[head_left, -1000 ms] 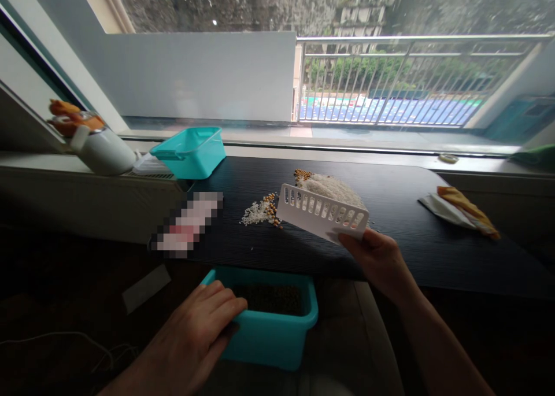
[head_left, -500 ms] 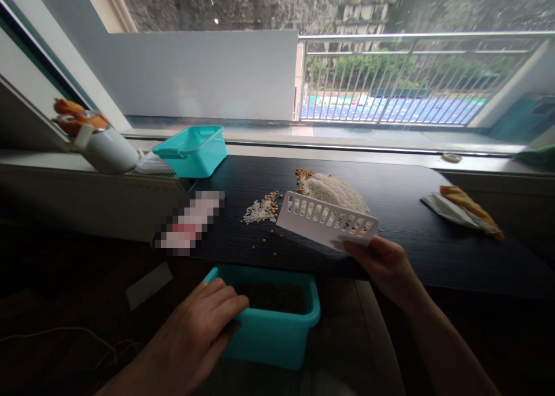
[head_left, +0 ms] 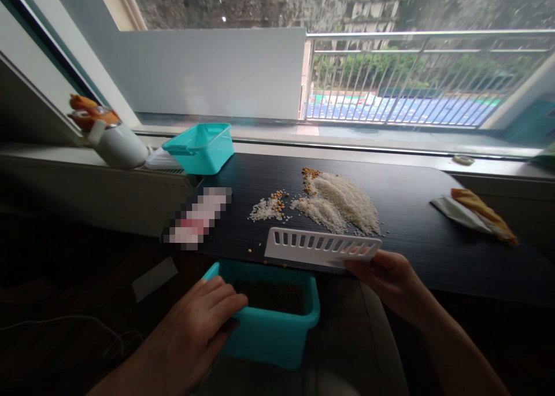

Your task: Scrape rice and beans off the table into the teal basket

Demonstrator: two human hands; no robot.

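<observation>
My left hand (head_left: pixel 203 315) is closed over the near left rim of a turquoise plastic bin (head_left: pixel 271 338), held below the table's front edge. Dark grains or beans cover the bin's inside. My right hand (head_left: pixel 385 274) pinches the right end of a white slotted plastic divider (head_left: pixel 307 254), its slots uppermost, low over the table near the front edge. A few yellow beans (head_left: pixel 250 251) lie by the divider's left end. Behind it spreads a pile of white rice (head_left: pixel 342 199), with yellow beans at its far left corner. A smaller heap of rice and beans (head_left: pixel 269 207) sits to the left.
A second turquoise bin (head_left: pixel 206 150) stands at the dark table's (head_left: pixel 407 211) back left. Beside it is a grey-white pot (head_left: pixel 121 144) with an orange object on top. A yellow-and-white packet (head_left: pixel 477 214) lies at right. A blurred pink item (head_left: pixel 199 217) lies at left.
My right hand has drawn the divider toward the table's front edge, away from the rice. Some loose beans have moved nearer the edge. My left hand stays on the bin.
</observation>
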